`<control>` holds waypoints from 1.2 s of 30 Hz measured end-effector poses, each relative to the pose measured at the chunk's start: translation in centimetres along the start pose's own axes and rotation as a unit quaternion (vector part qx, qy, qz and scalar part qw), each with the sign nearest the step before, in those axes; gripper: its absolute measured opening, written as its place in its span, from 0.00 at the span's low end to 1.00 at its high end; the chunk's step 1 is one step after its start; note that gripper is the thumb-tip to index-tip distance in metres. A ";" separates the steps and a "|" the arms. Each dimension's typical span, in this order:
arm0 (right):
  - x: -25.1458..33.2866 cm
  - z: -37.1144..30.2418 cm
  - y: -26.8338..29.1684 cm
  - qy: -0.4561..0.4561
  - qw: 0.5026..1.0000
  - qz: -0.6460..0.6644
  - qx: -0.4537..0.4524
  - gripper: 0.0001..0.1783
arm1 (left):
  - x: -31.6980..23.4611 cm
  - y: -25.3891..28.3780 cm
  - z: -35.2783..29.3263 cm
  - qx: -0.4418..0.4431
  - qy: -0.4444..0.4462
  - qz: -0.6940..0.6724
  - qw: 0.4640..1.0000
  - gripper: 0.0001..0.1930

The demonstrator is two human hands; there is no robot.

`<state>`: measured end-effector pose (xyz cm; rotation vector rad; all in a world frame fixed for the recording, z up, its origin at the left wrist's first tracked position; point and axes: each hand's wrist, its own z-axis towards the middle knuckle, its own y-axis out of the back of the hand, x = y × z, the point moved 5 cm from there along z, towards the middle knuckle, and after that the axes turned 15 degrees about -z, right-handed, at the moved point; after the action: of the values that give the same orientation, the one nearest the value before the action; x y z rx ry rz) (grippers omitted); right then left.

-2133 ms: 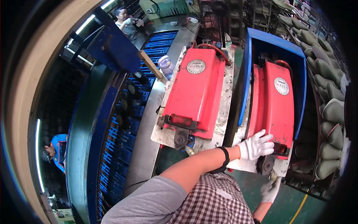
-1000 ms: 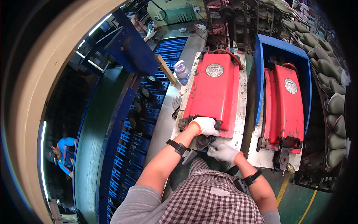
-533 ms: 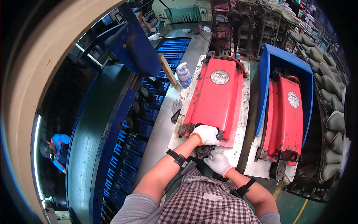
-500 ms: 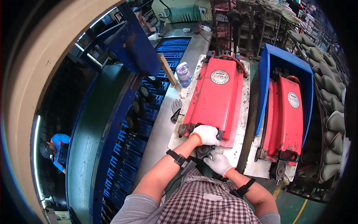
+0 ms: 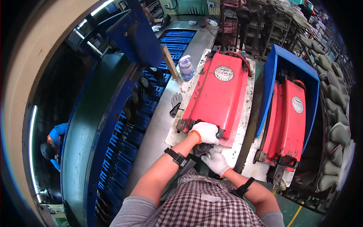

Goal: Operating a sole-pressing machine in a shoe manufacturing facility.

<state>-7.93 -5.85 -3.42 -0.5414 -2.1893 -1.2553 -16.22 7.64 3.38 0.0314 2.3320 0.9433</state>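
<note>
A red metal-covered machine point(image 5: 217, 96) with a round pale label lies on a stained white board point(image 5: 247, 94) in front of me. My left hand point(image 5: 207, 133), in a white glove with an orange cuff, is closed over the dark handle at the cover's near end. Its fingertips are hidden beneath the glove's back. Just nearer to me, my right hand point(image 5: 217, 162), gloved too, is closed with bent fingers beside a dark round knob point(image 5: 201, 149) below the cover. What its fingers hold, if anything, cannot be made out.
To the right, a second red machine point(image 5: 289, 117) sits inside a blue hood point(image 5: 291, 56). Shoe-shaped grey pieces point(image 5: 338, 134) fill a rack beyond it. A bottle point(image 5: 185, 68) and a grey glove point(image 5: 176, 102) lie left, near a blue conveyor point(image 5: 177, 39). A co-worker point(image 5: 53, 143) bends at far left.
My view has shifted slightly, so the machines sit a little differently in the picture. Both hands stay at the near end of the red machine. The co-worker at far left bends lower.
</note>
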 end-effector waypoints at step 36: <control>4.8 -1.0 -8.5 -0.214 0.778 0.590 -0.025 0.14 | 1.6 -0.1 -1.2 -0.079 -0.216 0.055 0.972 0.28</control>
<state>-16.29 -10.49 -5.43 -1.9652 -1.4853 -0.4704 -18.12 7.20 3.12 0.2758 1.8651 1.0542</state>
